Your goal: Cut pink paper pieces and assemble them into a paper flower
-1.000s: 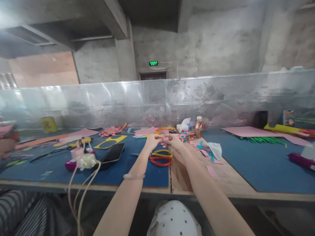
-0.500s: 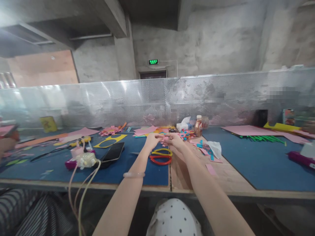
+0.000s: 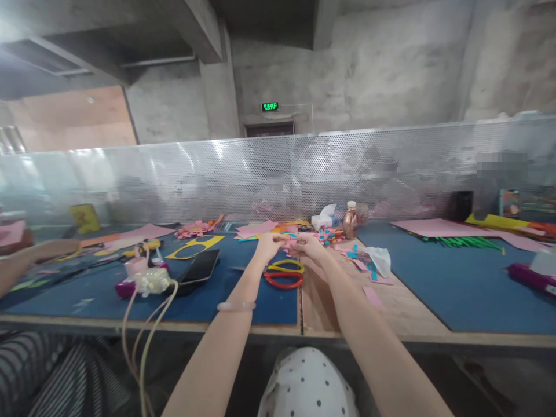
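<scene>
My left hand (image 3: 269,247) and my right hand (image 3: 310,247) meet over the middle of the table, fingers closed in a pinch. Between them is a small pink paper piece (image 3: 290,248), with bits of blue and red at its top; the fingers hide much of it. Just below the hands lie scissors with one yellow and one red handle loop (image 3: 284,281), partly covered by my left wrist. Beyond my right hand rests a cluster of pink, blue and red paper shapes (image 3: 328,236). Pink and blue paper scraps (image 3: 364,263) lie right of my right forearm, beside a crumpled white tissue (image 3: 379,262).
A black phone (image 3: 200,270) and a purple glue gun under a power strip (image 3: 145,281) with cables over the edge lie left. A brown bottle (image 3: 350,221) and tissue pack (image 3: 325,219) stand behind. Another person's arm (image 3: 39,256) reaches in at far left. A perforated metal panel (image 3: 217,179) backs the table.
My hands stay together in nearly the same place, and more blue shows on the pink piece. At far left the other person's arm has reached further over the table.
</scene>
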